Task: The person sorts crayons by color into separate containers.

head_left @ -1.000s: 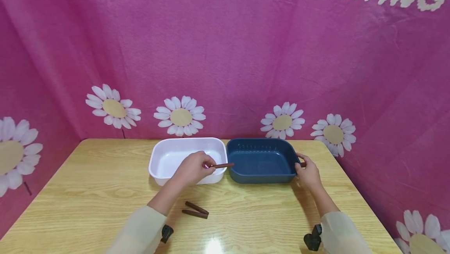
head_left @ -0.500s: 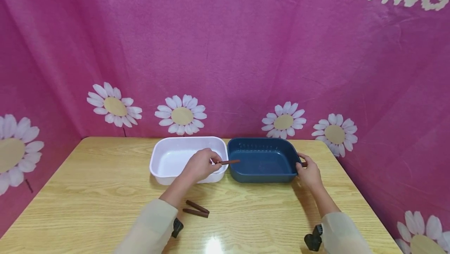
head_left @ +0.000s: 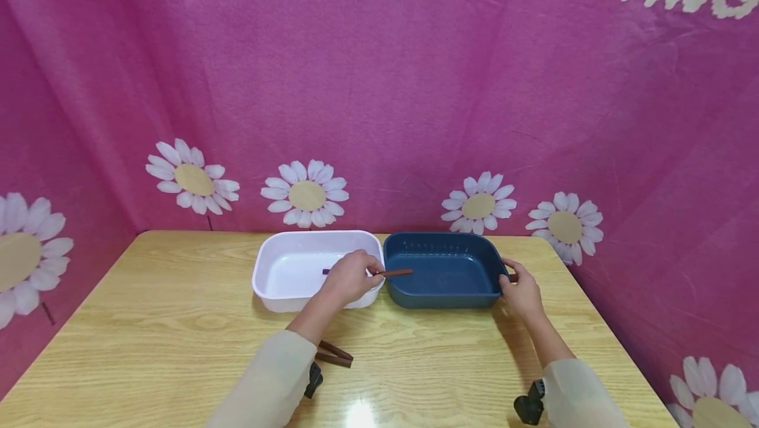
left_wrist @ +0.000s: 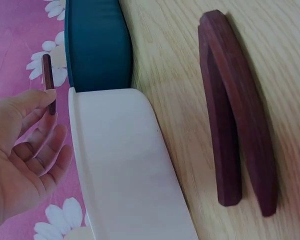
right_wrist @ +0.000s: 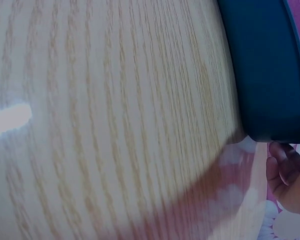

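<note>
My left hand [head_left: 354, 276] is above the right end of the white tub [head_left: 279, 299] and pinches a dark brown faceted stick [head_left: 398, 272] between thumb and finger. The stick's far end reaches over the blue tub [head_left: 445, 301]. Beside the left hand, a small dark purple thing [head_left: 325, 271] shows within the white tub, partly hidden. At the blue tub's right end, my right hand [head_left: 522, 290] holds a brown stick [head_left: 513, 277] between thumb and fingers; most of it is hidden. Its fingers are close against the tub's end in the right wrist view.
Two more brown sticks [left_wrist: 222, 115] lie crossed at one end on the wooden table [head_left: 427, 362], in front of the white tub and partly behind the left sleeve. The tubs stand side by side near a pink flowered cloth [head_left: 379, 85].
My left hand has moved right with its stick, so the tip reaches further over the blue tub. The purple thing has come into sight. My right hand stays in place.
</note>
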{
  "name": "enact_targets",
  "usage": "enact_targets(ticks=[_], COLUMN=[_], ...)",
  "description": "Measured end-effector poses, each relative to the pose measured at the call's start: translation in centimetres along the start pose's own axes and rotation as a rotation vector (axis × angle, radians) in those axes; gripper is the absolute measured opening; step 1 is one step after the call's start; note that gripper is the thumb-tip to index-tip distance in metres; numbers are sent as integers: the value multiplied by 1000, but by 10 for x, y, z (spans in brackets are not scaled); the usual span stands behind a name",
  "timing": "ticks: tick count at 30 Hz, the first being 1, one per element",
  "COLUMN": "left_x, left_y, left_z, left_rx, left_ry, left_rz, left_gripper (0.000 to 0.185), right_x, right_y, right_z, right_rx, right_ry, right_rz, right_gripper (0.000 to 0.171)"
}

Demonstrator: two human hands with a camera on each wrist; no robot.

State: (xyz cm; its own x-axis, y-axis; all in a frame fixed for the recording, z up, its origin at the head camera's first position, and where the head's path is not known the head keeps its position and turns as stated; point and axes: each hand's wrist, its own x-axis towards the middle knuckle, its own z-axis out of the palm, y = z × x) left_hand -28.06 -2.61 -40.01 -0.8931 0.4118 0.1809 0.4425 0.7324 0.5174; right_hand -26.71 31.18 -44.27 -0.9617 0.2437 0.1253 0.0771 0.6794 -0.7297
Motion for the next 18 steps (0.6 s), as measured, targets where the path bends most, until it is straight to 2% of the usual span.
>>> enact_targets(ticks=[5, 14, 18], left_x=[3, 7, 10], left_y=[1, 6, 9], left_z=[2, 6, 9], left_rx=[-20, -33, -31], left_ry=[2, -25, -27], left_rz=[3, -46, -35], left_gripper=[12, 14, 13], right_x=[0, 0, 0], right_y=[-2, -3, -1], right_z=[0, 0, 0], right_rx=[3, 4, -1], right_ry=[-2, -8, -9], right_rz=[4, 7, 9], right_gripper=[42, 43, 43])
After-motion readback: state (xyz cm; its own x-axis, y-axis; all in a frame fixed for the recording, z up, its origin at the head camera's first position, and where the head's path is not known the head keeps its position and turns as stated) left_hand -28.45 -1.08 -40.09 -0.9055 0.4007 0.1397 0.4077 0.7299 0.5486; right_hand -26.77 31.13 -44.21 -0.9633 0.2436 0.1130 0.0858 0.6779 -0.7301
